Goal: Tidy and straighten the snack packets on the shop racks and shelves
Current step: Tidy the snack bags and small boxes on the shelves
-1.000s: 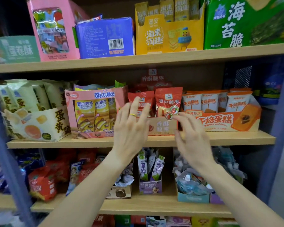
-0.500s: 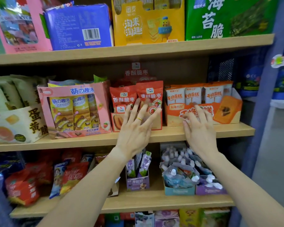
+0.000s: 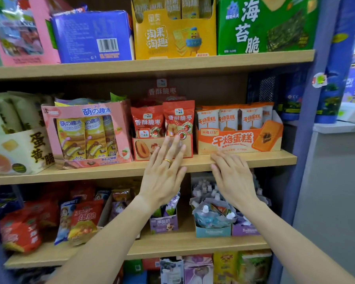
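While both hands hover spread and empty at the middle wooden shelf (image 3: 111, 171), the left hand (image 3: 164, 173) fronts the red jujube-crisp carton (image 3: 162, 148) and the right hand (image 3: 232, 177) sits near the orange caramel-cake carton (image 3: 238, 140); squaring these looks current, and nudging each flush seems next.

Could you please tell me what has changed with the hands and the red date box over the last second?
Both hands came down from the packets: the left hand now lies open against the red date box front, and the right hand dropped open to the shelf edge. Neither holds anything. The packets stayed upright.
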Motion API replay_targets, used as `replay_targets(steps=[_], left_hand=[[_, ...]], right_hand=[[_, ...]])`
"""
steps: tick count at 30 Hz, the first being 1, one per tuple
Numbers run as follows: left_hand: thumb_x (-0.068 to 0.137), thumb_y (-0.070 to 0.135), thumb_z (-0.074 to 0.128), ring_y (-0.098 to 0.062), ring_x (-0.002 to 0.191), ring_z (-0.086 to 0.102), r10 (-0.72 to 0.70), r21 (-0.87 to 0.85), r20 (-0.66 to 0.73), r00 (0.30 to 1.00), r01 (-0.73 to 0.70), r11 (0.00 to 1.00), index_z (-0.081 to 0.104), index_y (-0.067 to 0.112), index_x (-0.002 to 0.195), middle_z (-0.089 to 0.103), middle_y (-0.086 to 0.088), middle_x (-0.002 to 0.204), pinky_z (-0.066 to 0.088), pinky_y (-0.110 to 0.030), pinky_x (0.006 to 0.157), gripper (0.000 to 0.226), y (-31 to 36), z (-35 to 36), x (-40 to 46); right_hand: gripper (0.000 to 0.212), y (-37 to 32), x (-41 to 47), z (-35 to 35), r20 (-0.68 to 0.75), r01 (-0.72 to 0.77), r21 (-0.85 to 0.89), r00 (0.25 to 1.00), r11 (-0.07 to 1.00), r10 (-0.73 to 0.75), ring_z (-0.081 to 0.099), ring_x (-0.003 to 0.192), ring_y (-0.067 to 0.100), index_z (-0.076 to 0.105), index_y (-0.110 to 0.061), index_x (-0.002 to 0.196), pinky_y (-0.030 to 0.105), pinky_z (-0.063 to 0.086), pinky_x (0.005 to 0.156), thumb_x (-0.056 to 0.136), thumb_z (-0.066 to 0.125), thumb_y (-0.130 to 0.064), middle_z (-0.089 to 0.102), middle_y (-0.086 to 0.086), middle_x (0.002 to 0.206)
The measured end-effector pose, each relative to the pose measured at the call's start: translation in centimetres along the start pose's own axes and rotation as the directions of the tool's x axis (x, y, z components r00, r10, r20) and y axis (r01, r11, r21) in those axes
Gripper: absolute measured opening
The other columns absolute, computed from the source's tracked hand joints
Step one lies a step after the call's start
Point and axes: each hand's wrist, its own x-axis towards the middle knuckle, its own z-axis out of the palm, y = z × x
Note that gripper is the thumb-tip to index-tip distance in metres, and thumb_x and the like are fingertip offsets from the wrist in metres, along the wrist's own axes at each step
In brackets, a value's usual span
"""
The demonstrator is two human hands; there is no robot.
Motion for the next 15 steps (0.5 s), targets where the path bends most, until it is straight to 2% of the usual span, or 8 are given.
replay_targets(steps=[2,6,8,11,13,15], left_hand=[[0.111,0.045,0.025,-0.024,0.160,-0.012,0.011,-0.018,0.014,1.000,-0.011,1.000,0.013,0.019,0.165,-0.007,-0.004,0.173,0.017,-0.051,0.127,0.062,0.0,-0.2,0.1],[0.111,0.043,0.032,-0.025,0.160,-0.007,0.002,-0.073,-0.006,1.000,-0.002,0.997,0.021,0.019,0.164,-0.001,-0.006,0.174,0.019,-0.050,0.127,0.060,0.3,-0.6,-0.7],[0.110,0.039,0.039,-0.027,0.160,0.001,0.005,-0.091,-0.050,0.999,-0.009,0.996,0.028,0.018,0.162,0.008,-0.010,0.173,0.020,-0.050,0.127,0.058,0.7,-0.7,-2.1],[0.108,0.033,0.047,-0.028,0.158,0.018,0.002,-0.150,-0.106,0.994,-0.018,0.989,0.043,0.016,0.156,0.024,-0.012,0.169,0.022,-0.049,0.127,0.051,1.7,-0.1,-5.8],[0.107,0.031,0.048,-0.029,0.152,0.032,-0.013,-0.189,-0.087,0.996,-0.003,0.982,0.050,0.016,0.150,0.037,-0.012,0.162,0.027,-0.049,0.124,0.046,2.6,0.8,-8.3],[0.107,0.031,0.048,-0.030,0.142,0.043,-0.031,-0.233,-0.026,0.999,0.024,0.972,0.055,0.016,0.145,0.047,-0.011,0.152,0.034,-0.048,0.119,0.042,3.9,2.0,-10.7]], right_hand=[[0.043,0.1,0.0,0.1,0.000,0.002,-0.007,1.000,1.000,-0.002,0.059,0.124,0.022,0.069,-0.015,0.123,0.040,0.040,0.109,0.105,0.039,-0.040,0.069,0.004,0.129],[0.037,-0.3,-0.3,-0.7,0.025,-0.030,0.084,0.999,0.996,0.028,0.057,0.126,0.022,0.067,-0.016,0.126,0.041,0.041,0.109,0.103,0.049,-0.038,0.068,0.003,0.129],[0.031,-0.8,-1.3,-1.9,-0.022,-0.033,0.158,0.999,0.987,0.037,0.056,0.124,0.022,0.067,-0.014,0.125,0.039,0.044,0.107,0.100,0.060,-0.031,0.068,0.002,0.127],[0.024,-1.8,-4.6,-3.5,-0.148,-0.031,0.263,0.986,0.964,0.073,0.058,0.112,0.020,0.069,-0.011,0.117,0.034,0.048,0.097,0.094,0.070,-0.019,0.068,0.002,0.115],[0.020,-2.7,-7.6,-3.1,-0.132,-0.037,0.302,0.988,0.953,0.080,0.058,0.106,0.020,0.069,-0.011,0.112,0.032,0.049,0.090,0.093,0.071,-0.016,0.067,0.001,0.109],[0.020,-3.9,-10.7,-1.8,-0.040,-0.068,0.318,0.996,0.946,0.085,0.058,0.105,0.019,0.068,-0.013,0.112,0.032,0.049,0.090,0.093,0.071,-0.018,0.065,-0.002,0.108]])
